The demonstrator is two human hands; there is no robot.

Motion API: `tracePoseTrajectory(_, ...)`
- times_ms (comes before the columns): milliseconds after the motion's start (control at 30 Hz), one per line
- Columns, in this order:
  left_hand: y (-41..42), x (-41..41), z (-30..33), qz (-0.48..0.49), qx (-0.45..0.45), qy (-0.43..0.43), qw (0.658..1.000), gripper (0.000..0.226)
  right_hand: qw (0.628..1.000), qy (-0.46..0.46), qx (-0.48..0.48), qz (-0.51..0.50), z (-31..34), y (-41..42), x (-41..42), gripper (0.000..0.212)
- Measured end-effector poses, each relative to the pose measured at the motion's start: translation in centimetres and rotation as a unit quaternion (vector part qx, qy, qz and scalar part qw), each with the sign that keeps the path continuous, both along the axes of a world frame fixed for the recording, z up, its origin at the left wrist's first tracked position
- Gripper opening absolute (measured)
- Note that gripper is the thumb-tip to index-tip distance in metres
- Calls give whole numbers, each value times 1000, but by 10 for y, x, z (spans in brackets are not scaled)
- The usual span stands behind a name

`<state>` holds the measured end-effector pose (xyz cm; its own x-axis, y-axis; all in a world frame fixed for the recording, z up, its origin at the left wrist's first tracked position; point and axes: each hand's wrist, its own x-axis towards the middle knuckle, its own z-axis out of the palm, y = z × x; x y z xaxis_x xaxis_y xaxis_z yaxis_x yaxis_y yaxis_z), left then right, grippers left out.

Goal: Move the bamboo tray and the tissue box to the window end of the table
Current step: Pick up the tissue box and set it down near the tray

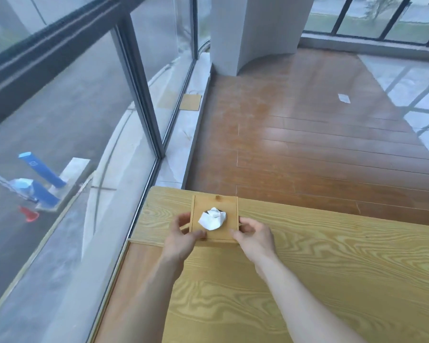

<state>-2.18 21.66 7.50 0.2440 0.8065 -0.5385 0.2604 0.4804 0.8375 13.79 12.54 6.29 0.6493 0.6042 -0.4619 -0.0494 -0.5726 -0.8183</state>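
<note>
Two hands, left hand [181,235] and right hand [254,233], fingers closed around tissue box [214,220], table [332,268] corner by window [72,120]

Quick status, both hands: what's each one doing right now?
Left hand: closed on the left side of the tissue box.
Right hand: closed on the box's right side.

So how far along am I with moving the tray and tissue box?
The tissue box sits near the table's window-side corner, gripped by your left hand and right hand, so that part looks nearly done. No bamboo tray is in view; I can't tell if it's moved.
</note>
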Motion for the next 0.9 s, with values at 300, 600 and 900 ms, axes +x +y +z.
tracePoseTrajectory(300, 77, -69, -25, 16, 2, 12, 1000, 54, 999, 15, -27, 17, -36, 88, -68, 35)
tracePoseTrajectory(600, 114, -94, -57, 34, -5, 28, 999, 57, 997, 13, -64, 34, -70, 130, -98, 32)
tracePoseTrajectory(900, 150, -89, -69, 39, 26, 21, 999, 53, 998, 23, -52, 15, -81, 170, -96, 40)
